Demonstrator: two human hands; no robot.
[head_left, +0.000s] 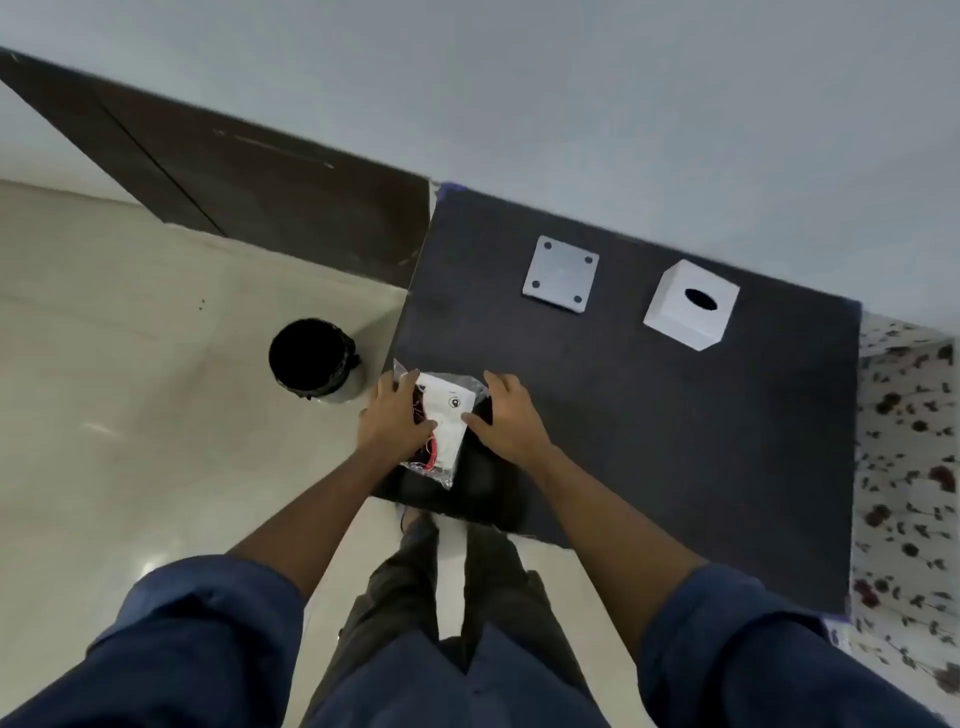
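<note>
A clear plastic bag (445, 410) with a white card, red wires and dark parts inside lies at the near left corner of the dark table (675, 441). My left hand (397, 415) grips the bag's left side, thumb across the front and fingers curled over the top edge. My right hand (506, 415) holds the bag's right side, its thumb pressing on the white card. Both hands stay above the table corner.
A white square plate (561, 274) with four holes and a white cube box (691, 305) with an oval opening sit at the table's far side. A black-lined bin (314, 358) stands on the tiled floor left of the table. A floral cloth (906, 467) lies to the right.
</note>
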